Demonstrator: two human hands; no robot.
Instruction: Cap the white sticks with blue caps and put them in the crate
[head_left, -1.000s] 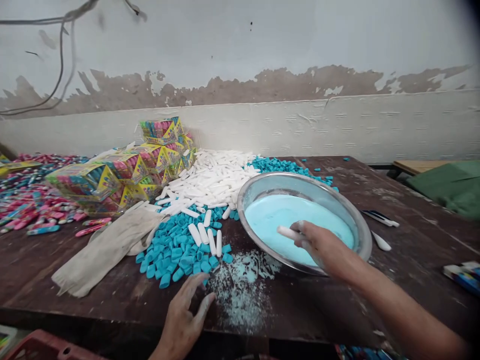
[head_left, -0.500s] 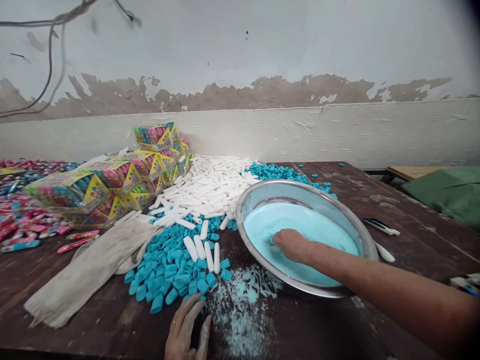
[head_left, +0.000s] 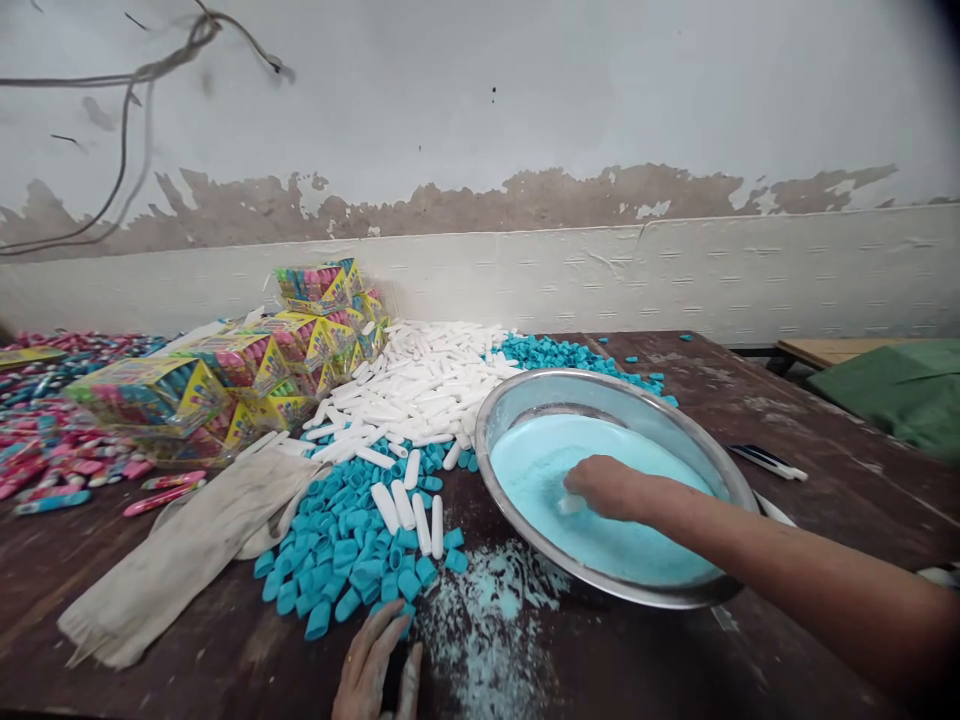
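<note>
A wide metal bowl [head_left: 739, 480] holds pale blue powder [head_left: 637, 445]. Inside it, my right hand [head_left: 606, 486] is closed on a small whitish piece [head_left: 571, 503] at the powder's surface. My left hand [head_left: 377, 665] is at the bottom edge with its fingers apart, its fingertips by the near side of a pile of blue caps [head_left: 352, 545]. Several white tubes [head_left: 421, 522] lie on these caps, and a large heap of white tubes [head_left: 427, 385] spreads behind. Spilled powder [head_left: 495, 620] covers the dark table between my left hand and the bowl.
Clear boxes of coloured pens [head_left: 255, 360] are stacked at the left, beside loose pink and blue pens [head_left: 45, 440]. A pale cloth sleeve [head_left: 187, 550] lies in front. More blue caps [head_left: 555, 350] are behind the bowl; a black-and-white tool [head_left: 769, 461] lies to its right.
My right hand has shifted slightly right within the bowl, and the whitish piece at its fingertips shows more. The whole view has moved a little; my left hand stays by the caps.
</note>
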